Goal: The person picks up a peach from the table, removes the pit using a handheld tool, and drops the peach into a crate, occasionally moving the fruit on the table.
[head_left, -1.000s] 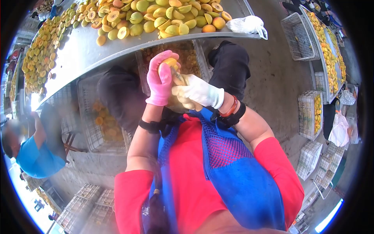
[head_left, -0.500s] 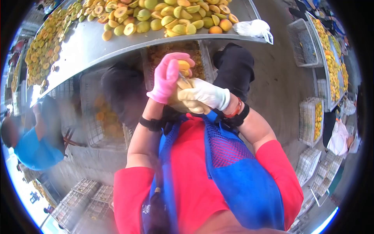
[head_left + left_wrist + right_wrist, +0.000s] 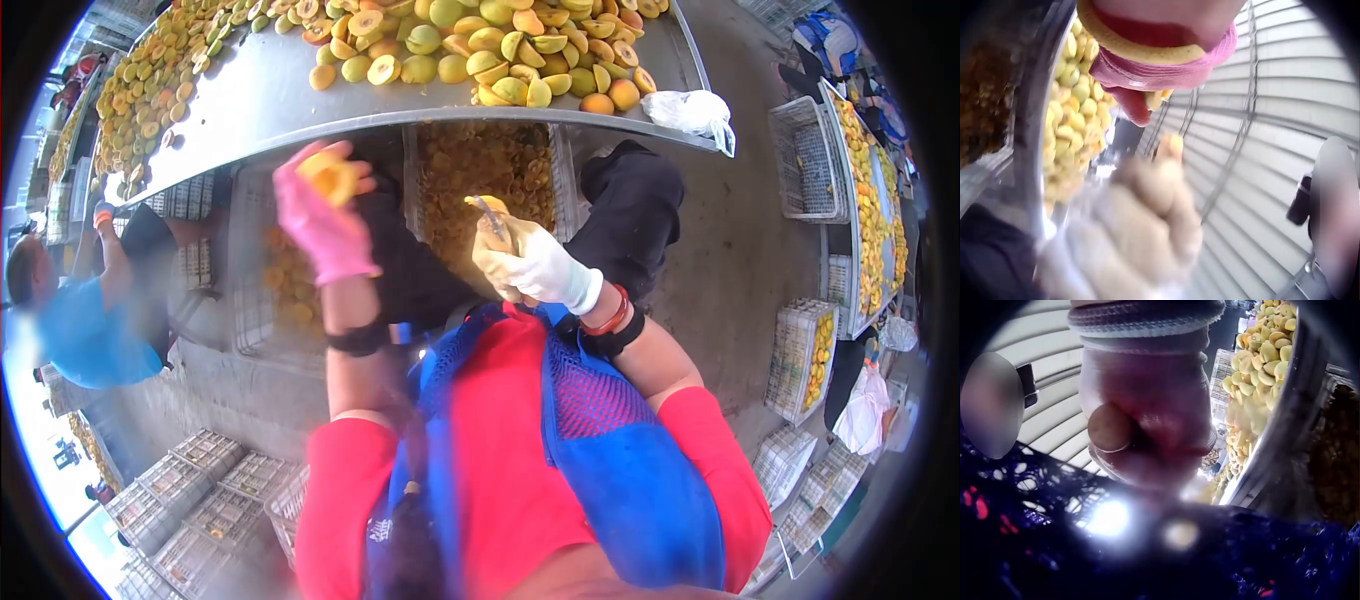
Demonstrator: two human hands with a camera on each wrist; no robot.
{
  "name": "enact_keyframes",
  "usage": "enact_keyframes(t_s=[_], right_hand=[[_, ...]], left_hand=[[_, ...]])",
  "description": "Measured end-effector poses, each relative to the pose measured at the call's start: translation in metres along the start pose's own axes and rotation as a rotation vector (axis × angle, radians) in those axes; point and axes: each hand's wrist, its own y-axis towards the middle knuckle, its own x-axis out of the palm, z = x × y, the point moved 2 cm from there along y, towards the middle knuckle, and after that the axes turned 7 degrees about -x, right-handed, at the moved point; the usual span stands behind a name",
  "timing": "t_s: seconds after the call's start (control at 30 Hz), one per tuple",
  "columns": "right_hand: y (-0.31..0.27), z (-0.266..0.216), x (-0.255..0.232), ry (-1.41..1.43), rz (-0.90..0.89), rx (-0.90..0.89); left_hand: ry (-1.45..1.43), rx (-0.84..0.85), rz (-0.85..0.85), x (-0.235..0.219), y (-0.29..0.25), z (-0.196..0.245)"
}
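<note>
In the pink glove, the left hand (image 3: 325,225) holds a yellow-orange fruit half (image 3: 332,180) out to the left, blurred. The right hand (image 3: 535,264), in a white glove, grips the wooden handle (image 3: 494,236) of a small bladed tool, and a yellow fruit piece (image 3: 487,203) lies at its metal end. The two hands are apart. The left wrist view has the pink-gloved hand (image 3: 1147,75) above the white-gloved hand (image 3: 1135,231). A round handle end (image 3: 1110,428) shows at the right hand (image 3: 1154,419) in the right wrist view.
Cut fruit (image 3: 490,50) is heaped on a metal table (image 3: 260,115) ahead. Beneath its edge, between the knees, stands a crate of fruit pieces (image 3: 485,180). A white plastic bag (image 3: 690,110) lies at the table corner. Another person (image 3: 85,325) is at the left.
My left hand has moved away from the right hand, out to the left, with the fruit half. The right hand still grips the tool, and a fruit piece now shows at its end.
</note>
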Motion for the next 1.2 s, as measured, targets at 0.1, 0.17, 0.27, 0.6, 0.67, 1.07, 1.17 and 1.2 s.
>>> enact_keyframes(t_s=[0.1,0.17,0.27,0.6,0.67,1.07,1.17,1.2], right_hand=[[0.014,0.012,-0.033,-0.048,0.016,-0.061],[0.016,0.013,-0.040,-0.231,0.095,-0.056],[0.016,0.002,-0.031,-0.333,0.197,-0.045],[0.013,-0.001,-0.038,-0.239,0.242,-0.114],[0.012,-0.002,-0.043,-0.215,0.283,-0.105],[0.018,0.001,-0.057,-0.215,0.258,-0.164],[0.010,-0.001,-0.052,-0.267,0.258,-0.229],[0.008,-0.004,-0.050,-0.293,0.263,-0.263]], left_hand=[[0.964,0.252,0.544,-0.057,0.016,0.046],[1.505,0.280,0.599,-0.103,0.037,0.056],[1.341,0.325,0.442,-0.095,0.057,0.050],[1.581,0.466,-0.281,0.020,0.222,-0.084],[1.594,0.551,-0.330,0.024,0.245,-0.111],[1.506,0.165,-0.462,0.026,0.230,-0.114],[1.280,0.168,-0.512,0.041,0.190,-0.097],[1.173,0.192,-0.541,0.041,0.182,-0.096]])
